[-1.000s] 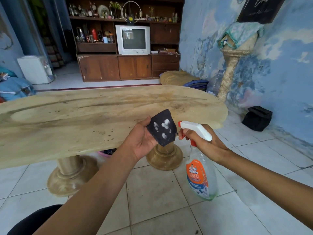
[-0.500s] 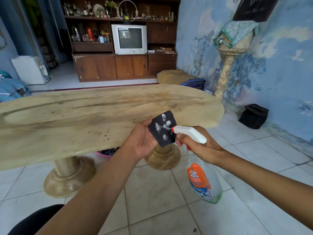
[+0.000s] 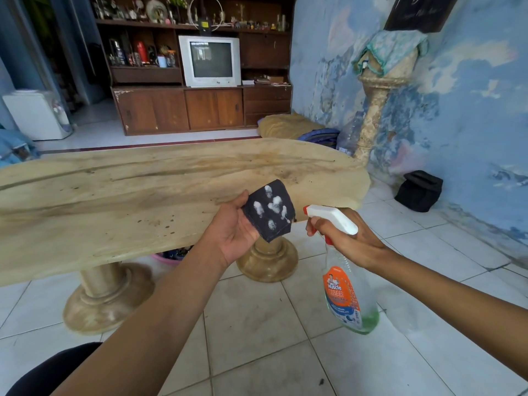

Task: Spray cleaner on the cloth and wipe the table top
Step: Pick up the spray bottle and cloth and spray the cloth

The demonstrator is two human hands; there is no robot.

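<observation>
A small black cloth dotted with several white foam blobs lies against the fingers of my left hand, held up in front of the table's near edge. My right hand grips the neck of a clear spray bottle with a white and red trigger head; its nozzle points at the cloth from a short gap to the right. A little green liquid sits in the bottle's bottom. The long, pale, stained table top stretches from the left edge to past the cloth, on two round pedestal legs.
White tiled floor lies below my arms. A stone pillar with a cloth on top stands by the blue wall at right, a black bag beside it. A wooden cabinet with a television is at the back.
The nozzle moved close to the cloth, sprayed, then drew back to the right. More foam blobs now sit on the cloth. The view has shifted slightly.
</observation>
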